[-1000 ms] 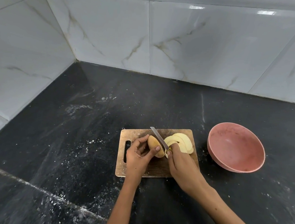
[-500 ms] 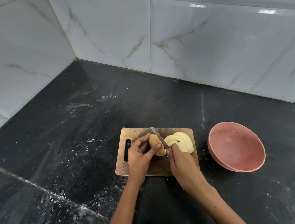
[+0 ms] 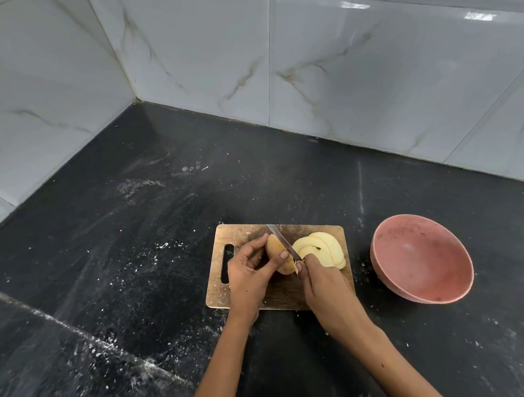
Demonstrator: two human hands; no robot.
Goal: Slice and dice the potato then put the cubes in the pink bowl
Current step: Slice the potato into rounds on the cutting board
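- While the uncut end of the potato (image 3: 277, 252) lies on the wooden cutting board (image 3: 245, 234), it is pinched between the thumb and curled fingers of the left hand (image 3: 248, 275).
- The knife (image 3: 282, 240) is gripped by the right hand (image 3: 325, 289), fingers wrapped round the handle, which is hidden; the blade is laid across the potato's cut face, tip toward the board's far edge.
- A fan of pale slices (image 3: 321, 250) is seen overlapping on the board, just right of the blade.
- The pink bowl (image 3: 422, 261) is set on the dark countertop (image 3: 125, 250), right of the board and apart from it; no cubes are held in it.
- White specks are scattered over the countertop.
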